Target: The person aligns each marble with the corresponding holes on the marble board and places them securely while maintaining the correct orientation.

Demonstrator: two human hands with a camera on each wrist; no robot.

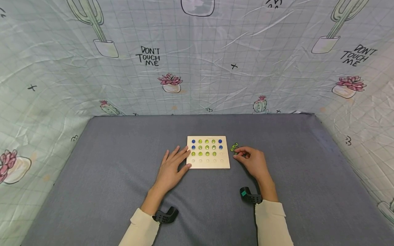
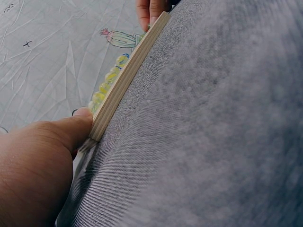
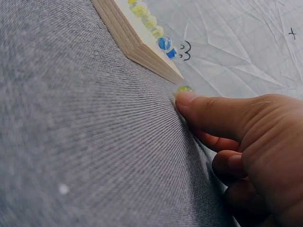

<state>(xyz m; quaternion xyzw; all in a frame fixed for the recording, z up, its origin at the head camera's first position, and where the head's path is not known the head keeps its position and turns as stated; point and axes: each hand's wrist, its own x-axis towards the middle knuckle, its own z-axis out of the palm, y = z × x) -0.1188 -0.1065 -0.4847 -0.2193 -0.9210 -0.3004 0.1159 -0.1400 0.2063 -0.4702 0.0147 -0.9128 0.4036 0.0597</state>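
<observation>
A pale wooden board (image 1: 226, 164) with rows of round hollows lies flat on the grey cloth. Clear green marbles (image 1: 207, 147) sit in its upper rows, and blue marbles (image 1: 220, 141) occupy both ends of the top two. My left hand (image 1: 170, 169) rests at the board's left edge, fingers spread, thumb (image 2: 78, 124) on the near corner. Just right of the board, my right hand (image 1: 254, 163) pinches a green marble (image 3: 185, 88) between thumb and fingertips, low over the cloth. Several loose green marbles (image 1: 234, 147) lie right beside those fingers.
Grey cloth (image 1: 123, 153) covers the table around the board. A patterned curtain (image 1: 197, 68) with cactus drawings hangs behind and at both sides. Each wrist wears a black camera band, such as the left one (image 1: 166, 215).
</observation>
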